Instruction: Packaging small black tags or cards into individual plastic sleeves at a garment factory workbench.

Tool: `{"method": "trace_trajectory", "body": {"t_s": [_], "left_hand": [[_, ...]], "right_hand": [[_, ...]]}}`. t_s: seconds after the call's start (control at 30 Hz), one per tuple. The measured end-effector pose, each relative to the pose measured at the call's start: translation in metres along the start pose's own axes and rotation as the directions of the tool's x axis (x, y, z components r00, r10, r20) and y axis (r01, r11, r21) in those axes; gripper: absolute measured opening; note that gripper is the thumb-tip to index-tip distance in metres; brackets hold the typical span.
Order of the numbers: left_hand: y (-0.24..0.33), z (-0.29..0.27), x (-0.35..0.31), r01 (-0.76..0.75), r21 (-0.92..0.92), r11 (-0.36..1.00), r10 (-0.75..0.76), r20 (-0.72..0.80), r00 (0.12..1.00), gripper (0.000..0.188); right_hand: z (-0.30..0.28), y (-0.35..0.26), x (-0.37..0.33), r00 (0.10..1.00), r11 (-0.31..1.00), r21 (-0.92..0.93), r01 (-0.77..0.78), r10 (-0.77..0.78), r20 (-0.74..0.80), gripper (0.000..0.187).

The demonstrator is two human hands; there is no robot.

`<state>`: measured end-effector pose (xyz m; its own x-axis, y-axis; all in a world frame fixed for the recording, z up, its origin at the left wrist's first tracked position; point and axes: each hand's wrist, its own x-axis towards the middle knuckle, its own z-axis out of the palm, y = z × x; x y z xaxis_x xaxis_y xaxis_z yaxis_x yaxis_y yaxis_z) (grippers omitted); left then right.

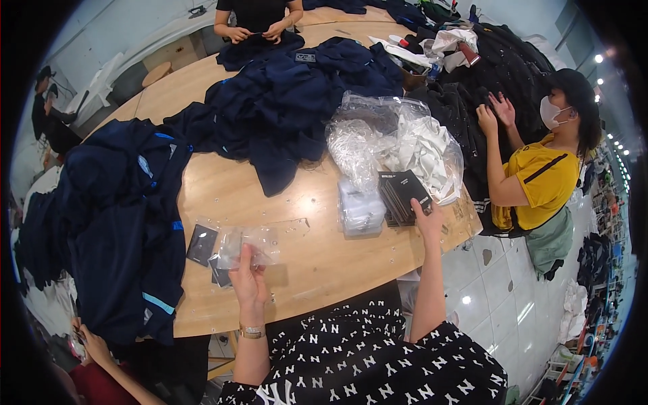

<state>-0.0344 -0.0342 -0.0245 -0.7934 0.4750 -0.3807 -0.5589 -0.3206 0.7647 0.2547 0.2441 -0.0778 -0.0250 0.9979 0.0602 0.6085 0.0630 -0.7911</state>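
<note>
My left hand (248, 282) pinches a small clear plastic bag (264, 241) between thumb and fingers, above the wooden table (307, 270). Just left of it lie a dark card in a clear sleeve (202, 243) and another dark card (219, 275), partly covered by the bag. Farther right, my right hand (430, 221) has its thumb on the near edge of a black card (409, 189), at the top of a leaning stack of black cards; the other fingers are mostly hidden. Beside that stack sits a pile of clear small bags (360, 210).
Large clear bags with white material (418, 145) stand behind the cards. Dark navy garments (270, 108) cover the table's far and left sides. A person in yellow (540, 179) works at black garments on the right; others' hands (256, 32) show at the far side and lower left.
</note>
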Motion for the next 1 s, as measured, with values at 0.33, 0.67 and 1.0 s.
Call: {"method": "trace_trajectory", "body": {"t_s": [0.33,0.67,1.0], "left_hand": [[0.004,0.001,-0.002,0.125,-0.164,0.979,-0.121,0.036,0.992,0.018],[-0.012,0.032,-0.013,0.528,-0.471,0.706,-0.228,0.555,0.8,0.036],[-0.002,0.02,-0.015,0.601,-0.31,0.736,-0.315,0.629,0.711,0.032]], "right_hand": [[0.007,-0.056,-0.038,0.887,0.948,0.142,0.286,-0.205,-0.415,0.017],[0.045,-0.169,-0.15,0.35,0.361,0.145,0.921,-0.932,0.097,0.024],[0.057,-0.189,-0.138,0.726,0.72,0.336,0.607,-0.674,0.134,0.033]]}}
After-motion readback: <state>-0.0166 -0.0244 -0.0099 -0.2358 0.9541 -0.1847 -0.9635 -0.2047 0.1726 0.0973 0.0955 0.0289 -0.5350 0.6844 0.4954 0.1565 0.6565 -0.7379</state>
